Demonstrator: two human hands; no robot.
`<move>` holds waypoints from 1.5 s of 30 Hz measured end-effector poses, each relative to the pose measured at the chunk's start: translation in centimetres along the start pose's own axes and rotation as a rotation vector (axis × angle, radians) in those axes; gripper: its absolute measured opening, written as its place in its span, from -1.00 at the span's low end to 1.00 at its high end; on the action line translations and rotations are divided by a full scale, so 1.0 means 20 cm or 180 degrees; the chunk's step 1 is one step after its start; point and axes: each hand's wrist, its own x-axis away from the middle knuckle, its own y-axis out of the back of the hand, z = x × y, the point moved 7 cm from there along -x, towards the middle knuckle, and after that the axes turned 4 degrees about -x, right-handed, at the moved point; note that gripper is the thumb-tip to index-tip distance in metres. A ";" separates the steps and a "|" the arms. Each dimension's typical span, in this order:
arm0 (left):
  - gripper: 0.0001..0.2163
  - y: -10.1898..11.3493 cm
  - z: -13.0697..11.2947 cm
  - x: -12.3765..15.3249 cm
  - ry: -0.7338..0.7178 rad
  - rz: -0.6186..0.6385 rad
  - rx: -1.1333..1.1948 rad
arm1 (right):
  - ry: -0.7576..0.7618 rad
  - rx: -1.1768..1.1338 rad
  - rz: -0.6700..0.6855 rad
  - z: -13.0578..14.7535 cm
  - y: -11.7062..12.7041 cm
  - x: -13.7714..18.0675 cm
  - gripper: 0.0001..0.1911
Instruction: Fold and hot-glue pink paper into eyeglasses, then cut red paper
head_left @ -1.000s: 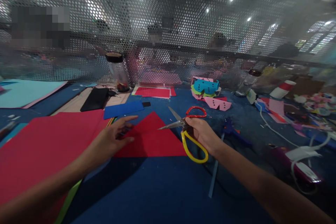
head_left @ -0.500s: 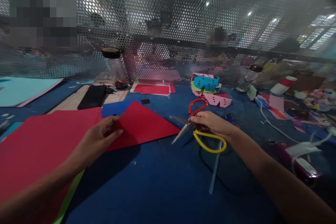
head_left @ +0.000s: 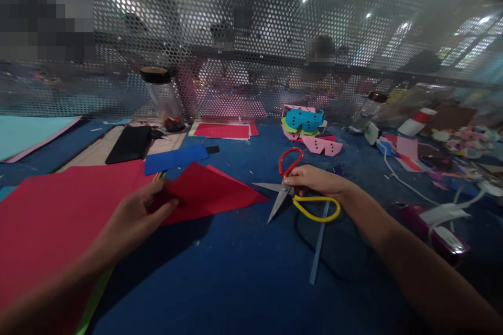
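Between the thumb and fingers of my left hand [head_left: 143, 214] is a folded piece of red paper [head_left: 208, 193], its pointed end toward the right. My right hand [head_left: 316, 182] grips scissors [head_left: 283, 189] with one red and one yellow handle loop. Their blades are spread apart, just right of the paper's tip and not touching it. Larger red sheets [head_left: 66, 220] lie under my left forearm, with a green edge [head_left: 94, 301] showing below them. A blue paper piece [head_left: 176, 159] rests behind the folded paper.
Paper masks [head_left: 304, 120] and a pink cutout [head_left: 322, 145] lie at the back. A black phone [head_left: 129, 144] and a lidded jar [head_left: 167, 104] stand left. To the right are a purple glue gun [head_left: 436, 235] with a white cord and paper scraps. A perforated metal screen [head_left: 259, 26] borders the table.
The red paper has tilted in my left hand, so a second layer shows behind its top edge. The scissor blades have spread wider. The view has shifted slightly.
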 end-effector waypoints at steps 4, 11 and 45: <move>-0.70 -0.01 -0.01 0.02 -0.0053 0.0175 -0.0015 | 0.0046 0.0185 0.0133 0.02 -0.02 0.01 -0.66; -0.75 0.00 -0.04 0.03 -0.0224 0.0102 -0.0053 | 0.0048 0.0203 0.0309 0.04 -0.05 0.03 -0.65; -0.26 -0.23 -0.05 0.04 -0.1294 0.0389 -0.1795 | 0.0031 0.0533 0.0440 0.01 -0.09 0.01 -0.62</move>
